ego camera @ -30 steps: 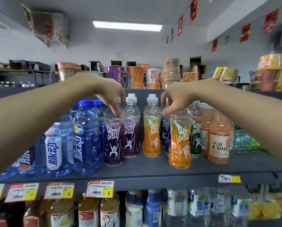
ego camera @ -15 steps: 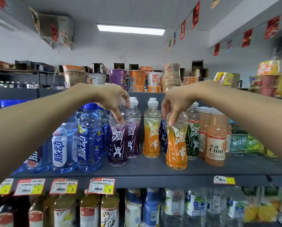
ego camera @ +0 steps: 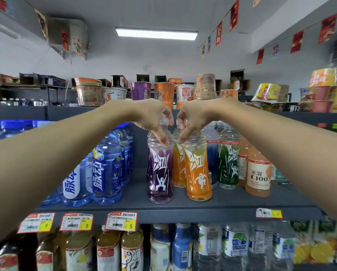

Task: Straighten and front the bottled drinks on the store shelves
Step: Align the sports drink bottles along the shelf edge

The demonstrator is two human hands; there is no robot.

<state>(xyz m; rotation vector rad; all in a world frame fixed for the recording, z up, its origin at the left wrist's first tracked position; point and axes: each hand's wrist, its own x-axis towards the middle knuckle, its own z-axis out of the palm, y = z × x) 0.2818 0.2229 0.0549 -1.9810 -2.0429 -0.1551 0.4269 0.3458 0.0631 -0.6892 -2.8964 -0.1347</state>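
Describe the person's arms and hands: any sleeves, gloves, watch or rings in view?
Both arms are bare, left forearm and right forearm, with no sleeve edge in view. The left hand and right hand are ungloved. No watch or band shows at either wrist, and no ring on the fingers that can be seen.

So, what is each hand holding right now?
Left hand: grips the purple drink bottle.
Right hand: grips the front orange drink bottle.
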